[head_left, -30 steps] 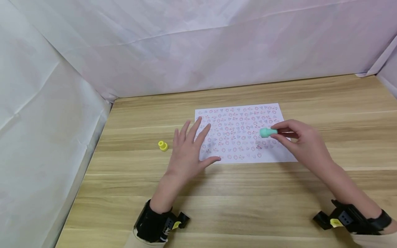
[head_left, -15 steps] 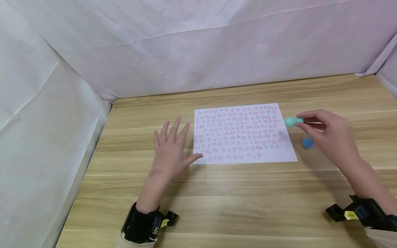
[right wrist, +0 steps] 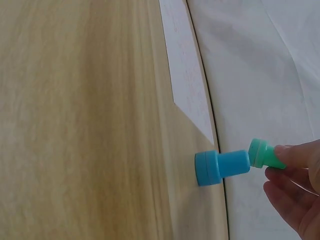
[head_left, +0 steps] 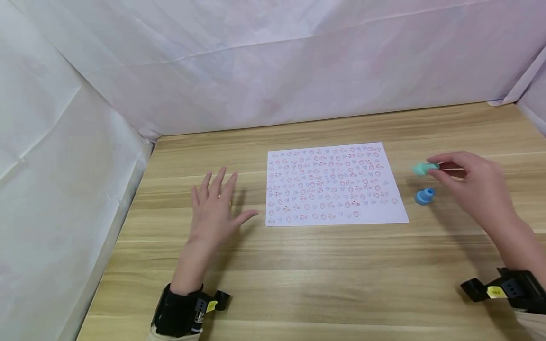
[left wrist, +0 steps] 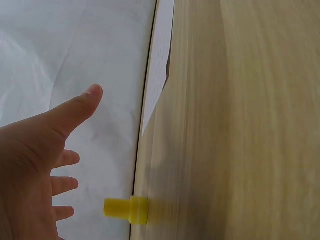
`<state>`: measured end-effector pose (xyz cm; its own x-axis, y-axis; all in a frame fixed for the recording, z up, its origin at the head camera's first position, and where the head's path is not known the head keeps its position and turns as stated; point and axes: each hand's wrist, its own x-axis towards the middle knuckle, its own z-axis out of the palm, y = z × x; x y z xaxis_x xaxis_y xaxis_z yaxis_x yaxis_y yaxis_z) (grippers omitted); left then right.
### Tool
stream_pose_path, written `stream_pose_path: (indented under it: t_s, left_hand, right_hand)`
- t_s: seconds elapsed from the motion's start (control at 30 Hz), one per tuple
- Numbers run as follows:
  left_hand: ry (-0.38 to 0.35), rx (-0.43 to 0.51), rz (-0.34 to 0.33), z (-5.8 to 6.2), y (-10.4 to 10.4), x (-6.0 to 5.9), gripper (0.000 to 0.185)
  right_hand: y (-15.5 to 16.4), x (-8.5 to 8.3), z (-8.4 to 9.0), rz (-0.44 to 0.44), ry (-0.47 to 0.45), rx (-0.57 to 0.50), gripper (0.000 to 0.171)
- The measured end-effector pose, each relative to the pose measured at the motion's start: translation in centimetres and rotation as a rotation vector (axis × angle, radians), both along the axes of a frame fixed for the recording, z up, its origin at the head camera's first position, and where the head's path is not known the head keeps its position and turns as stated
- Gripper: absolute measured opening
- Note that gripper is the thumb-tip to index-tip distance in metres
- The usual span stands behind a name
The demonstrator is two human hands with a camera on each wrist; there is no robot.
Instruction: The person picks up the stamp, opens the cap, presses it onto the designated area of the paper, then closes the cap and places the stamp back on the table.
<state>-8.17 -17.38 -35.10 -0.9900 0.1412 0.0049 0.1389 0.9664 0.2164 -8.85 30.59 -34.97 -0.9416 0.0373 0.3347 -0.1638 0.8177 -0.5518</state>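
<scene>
A white sheet of paper (head_left: 332,184) printed with small red and blue stamp marks lies on the wooden table (head_left: 324,279). My right hand (head_left: 473,184) hovers to the right of the sheet and pinches a small green stamp (head_left: 424,168) by its end. Just below that, a blue stamp (head_left: 424,196) stands on the table; the right wrist view shows the green stamp (right wrist: 262,154) just above the blue stamp (right wrist: 220,166). My left hand (head_left: 213,208) hovers left of the sheet, fingers spread, holding nothing. It hides a yellow stamp in the head view; the yellow stamp (left wrist: 127,210) shows beside its fingers in the left wrist view.
White cloth walls (head_left: 273,61) close the table at the back and on the left side. Bare wood stretches along the near edge and at the far right. Black wrist cameras (head_left: 187,310) sit on both forearms.
My left hand has slid left off the sheet and now covers the yellow stamp. My right hand has carried the green stamp right, off the sheet, uncovering the blue stamp.
</scene>
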Motion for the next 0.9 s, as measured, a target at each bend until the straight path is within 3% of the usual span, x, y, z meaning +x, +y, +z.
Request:
stream_pose_path:
  t_s: [0.47, 0.9]
  left_hand:
    - [-0.011, 0.022, 0.045, -1.2, -2.1, -0.2, 0.1]
    - [-0.021, 0.01, 0.043, -1.5, -2.8, 0.0, 0.101]
  right_hand:
    - [1.4, -0.2, -1.0, -0.019, -0.123, 0.132, 0.024]
    - [1.2, -0.1, -1.8, -0.021, -0.199, 0.156, 0.03]
